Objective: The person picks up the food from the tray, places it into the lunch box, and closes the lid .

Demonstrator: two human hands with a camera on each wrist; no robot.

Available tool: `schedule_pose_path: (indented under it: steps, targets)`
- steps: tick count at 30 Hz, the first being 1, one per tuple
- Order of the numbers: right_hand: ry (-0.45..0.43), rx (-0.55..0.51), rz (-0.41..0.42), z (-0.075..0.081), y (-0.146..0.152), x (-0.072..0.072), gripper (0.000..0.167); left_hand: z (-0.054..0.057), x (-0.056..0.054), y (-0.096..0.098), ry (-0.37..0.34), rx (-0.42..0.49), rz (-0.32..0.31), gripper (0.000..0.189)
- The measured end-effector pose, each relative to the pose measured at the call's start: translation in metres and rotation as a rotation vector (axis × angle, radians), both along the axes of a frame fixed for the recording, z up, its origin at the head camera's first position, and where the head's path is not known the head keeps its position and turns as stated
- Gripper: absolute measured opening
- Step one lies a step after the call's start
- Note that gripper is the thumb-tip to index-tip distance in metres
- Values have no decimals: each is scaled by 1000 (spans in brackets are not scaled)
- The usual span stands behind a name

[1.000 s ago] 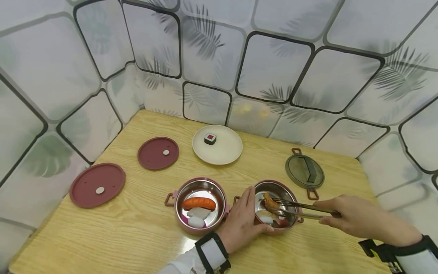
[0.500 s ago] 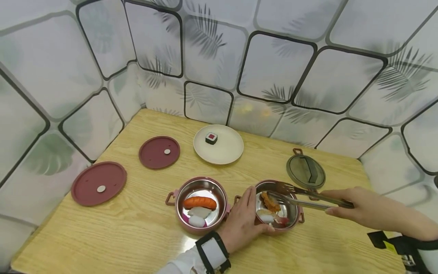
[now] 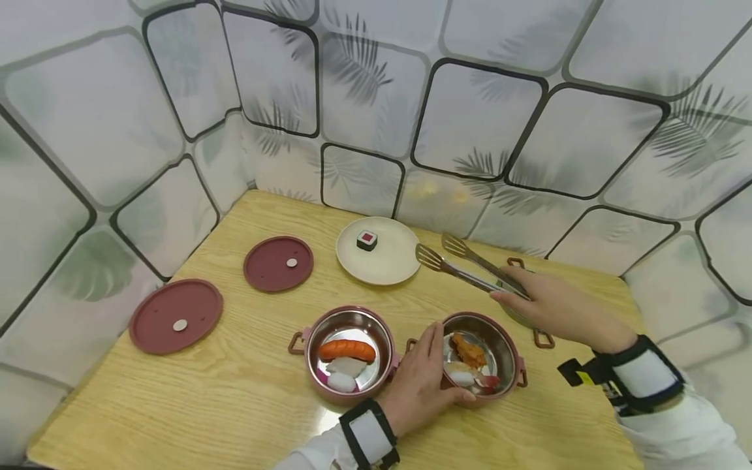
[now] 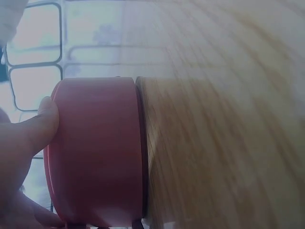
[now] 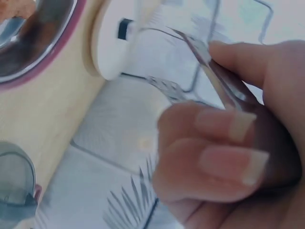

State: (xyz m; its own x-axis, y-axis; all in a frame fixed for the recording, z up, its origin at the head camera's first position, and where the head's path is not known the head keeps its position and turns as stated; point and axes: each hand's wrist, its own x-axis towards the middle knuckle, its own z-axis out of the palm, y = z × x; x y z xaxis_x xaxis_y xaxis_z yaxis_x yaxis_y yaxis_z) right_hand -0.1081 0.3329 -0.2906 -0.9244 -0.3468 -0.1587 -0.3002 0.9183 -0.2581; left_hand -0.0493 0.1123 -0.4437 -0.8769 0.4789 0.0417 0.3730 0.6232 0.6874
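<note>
the left hand point(image 3: 420, 378) cups the right-side pot point(image 3: 506, 356) from 8 o'clock, its grip spanning the rim, probably so the pot cannot slide. the right hand point(image 3: 549, 307) has its grip on the tongs point(image 3: 472, 278), whose arms stand wide with nothing between, likely because a light squeeze leaves them sprung; their tips are near the 3 o'clock edge of the plate point(image 3: 382, 271). the left wrist view shows the pot's base on the worktop point(image 3: 235, 405), barely visible from the head; the right wrist view alone shows curled fingertips point(image 5: 226, 167).
</note>
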Motion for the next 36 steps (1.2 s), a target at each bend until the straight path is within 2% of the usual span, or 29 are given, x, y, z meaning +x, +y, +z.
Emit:
schedule_pose_path:
  steps: [4,11,18,24,28,33,36]
  targets:
    - [11,-18,28,-16,-19,-23,69,-1,0,1,-4,-1,3,114]
    - [30,4,139,-43,-51,-65,61,-2,-1,1,0,-2,-3,114]
    - [-16,21,126,-61,-80,-96,61,-2,-1,0,0,-1,-1,114]
    - [-35,53,117,-70,-101,-111,62,-1,0,0,18,5,4,116]
    - [-18,48,119,-77,-108,-118,57,-2,-1,1,33,4,4,115]
    - [42,31,167,-85,-111,-122,46,-3,-1,2,54,4,13,118]
    - [47,-8,168,-88,-111,-122,42,-3,0,0,59,4,23,119]
